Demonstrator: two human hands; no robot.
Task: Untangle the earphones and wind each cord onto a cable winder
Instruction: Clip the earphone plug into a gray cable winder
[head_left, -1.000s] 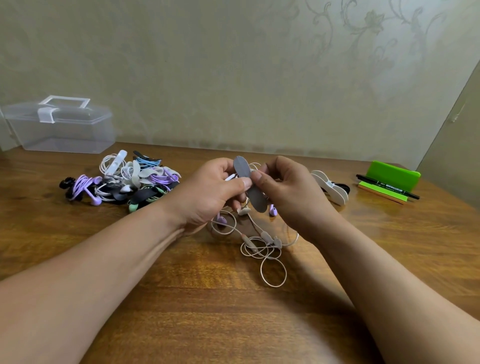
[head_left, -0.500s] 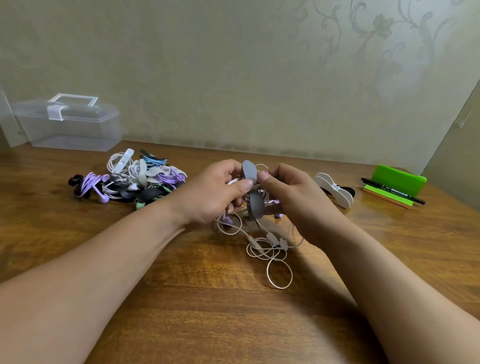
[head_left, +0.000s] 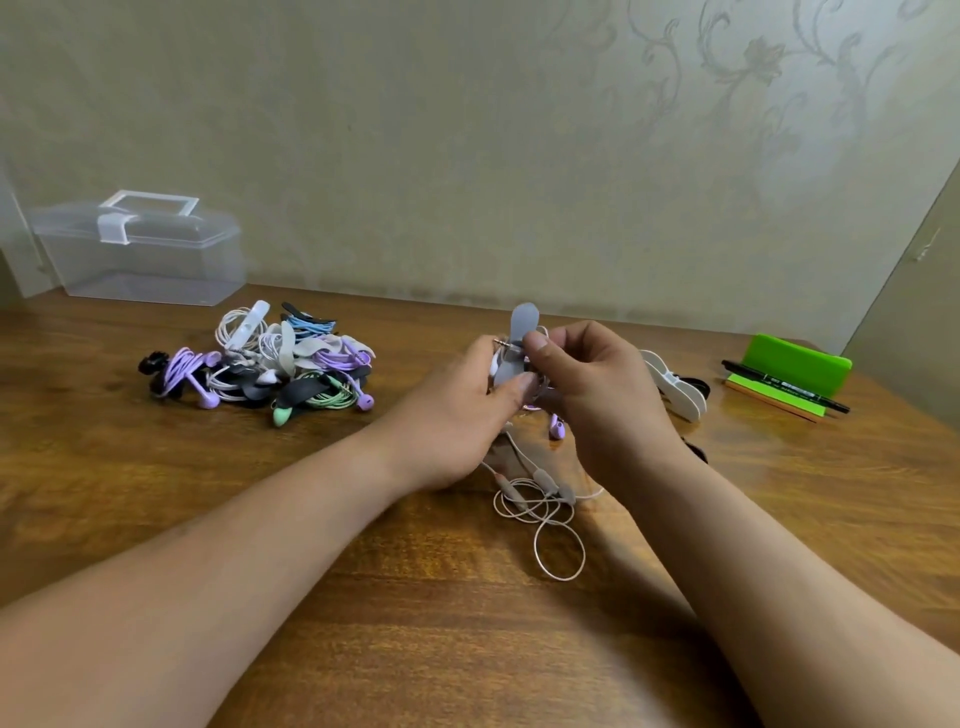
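Observation:
A grey cable winder (head_left: 521, 332) stands upright between my two hands above the table's middle. My left hand (head_left: 457, 415) pinches its lower half with thumb and fingers, and a metal jack plug pokes out beside it. My right hand (head_left: 597, 395) grips the winder's middle from the right with the thumb on it. A pale pink earphone cord (head_left: 550, 540) hangs from the hands and lies in loose loops on the wood below. A purple earbud (head_left: 557, 428) shows under my right hand. A pile of wound and tangled earphones (head_left: 270, 366) lies at the left.
A clear plastic box (head_left: 140, 249) with a handle stands at the back left against the wall. White cable winders (head_left: 675, 387) lie right of my right hand. A green holder (head_left: 797, 364) with a black marker (head_left: 784, 387) sits at the far right on the wooden table (head_left: 467, 649).
Both hands have kept hold of the grey winder and turned it more upright; my right thumb now presses its middle. The loose cord loops on the table lie much as before.

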